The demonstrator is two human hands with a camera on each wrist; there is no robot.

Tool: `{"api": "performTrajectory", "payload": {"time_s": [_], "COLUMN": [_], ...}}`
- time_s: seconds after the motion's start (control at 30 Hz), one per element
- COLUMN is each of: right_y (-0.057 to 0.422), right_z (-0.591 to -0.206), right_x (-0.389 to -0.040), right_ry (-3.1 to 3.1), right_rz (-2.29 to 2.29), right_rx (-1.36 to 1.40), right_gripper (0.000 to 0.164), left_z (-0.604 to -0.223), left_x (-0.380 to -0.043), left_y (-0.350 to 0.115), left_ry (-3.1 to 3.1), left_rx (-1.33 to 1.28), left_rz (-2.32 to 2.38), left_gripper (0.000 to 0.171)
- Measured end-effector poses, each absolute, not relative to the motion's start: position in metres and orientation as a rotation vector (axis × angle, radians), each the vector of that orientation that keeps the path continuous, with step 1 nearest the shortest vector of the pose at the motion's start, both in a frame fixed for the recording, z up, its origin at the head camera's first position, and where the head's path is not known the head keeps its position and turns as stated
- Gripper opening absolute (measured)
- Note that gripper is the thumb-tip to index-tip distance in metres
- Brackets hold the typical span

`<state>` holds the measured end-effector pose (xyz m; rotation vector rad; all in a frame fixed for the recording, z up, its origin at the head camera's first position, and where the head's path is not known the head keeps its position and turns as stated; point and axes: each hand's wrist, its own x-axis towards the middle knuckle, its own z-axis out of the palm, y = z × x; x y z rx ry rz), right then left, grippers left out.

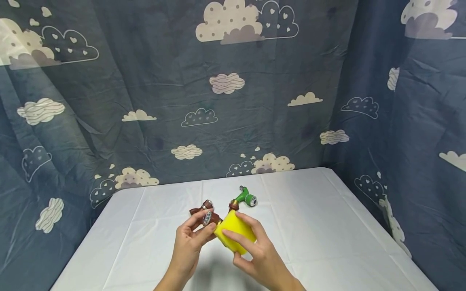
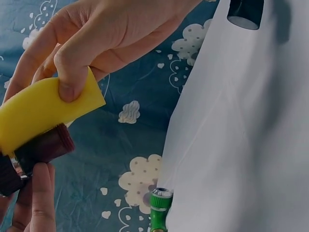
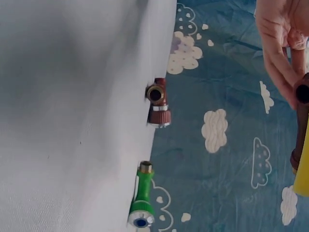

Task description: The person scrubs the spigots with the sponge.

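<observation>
Yellow sponge (image 1: 236, 223) in right hand (image 1: 265, 254), brown nozzle (image 1: 215, 218) in left hand (image 1: 188, 243)

1. In the head view, we see diffuse, moderate light: the white tablecloth (image 1: 138, 246) reads bright, the patterned curtain (image 1: 164, 72) dimmer.
2. We note a soft-edged grey shadow on the tablecloth below the yellow sponge (image 1: 236, 232), consistent with light from above.
3. In both wrist views, we observe a cooler, bluish cast, broad diffuse shadows across the tablecloth and softened detail, as on the green nozzle (image 3: 143, 193).
</observation>
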<state>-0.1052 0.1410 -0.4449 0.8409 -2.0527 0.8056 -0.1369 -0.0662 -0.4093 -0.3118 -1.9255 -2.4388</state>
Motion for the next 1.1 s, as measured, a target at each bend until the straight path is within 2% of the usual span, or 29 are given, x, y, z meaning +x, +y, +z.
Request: {"api": "performTrajectory", "payload": {"time_s": [0.43, 0.7, 0.93, 1.1], "right_y": [0.144, 0.144, 0.150, 0.152], "right_z": [-0.444, -0.445, -0.445, -0.446], "right_x": [-0.108, -0.110, -0.113, -0.114], "right_ry": [-2.108, -2.056, -2.063, -2.091], "right_rz": [0.791, 0.793, 0.835, 0.882], "right_rx": [0.758, 0.762, 0.687, 0.654], "right_gripper": [0.067, 0.069, 0.070, 0.069], "left_z": [-0.409, -0.410, -0.413, -0.415], "left_x": [-0.137, -0.136, -0.134, -0.134], "left_y": [-0.074, -0.078, -0.084, -0.086], "left_ry": [-1.949, -1.965, -2.032, -2.041], "left_rx": [-0.401, -0.430, -0.487, -0.542], "left_rz": [-2.438, -2.467, -2.469, -2.450], "left_gripper": [0.041, 0.033, 0.039, 0.038]}}
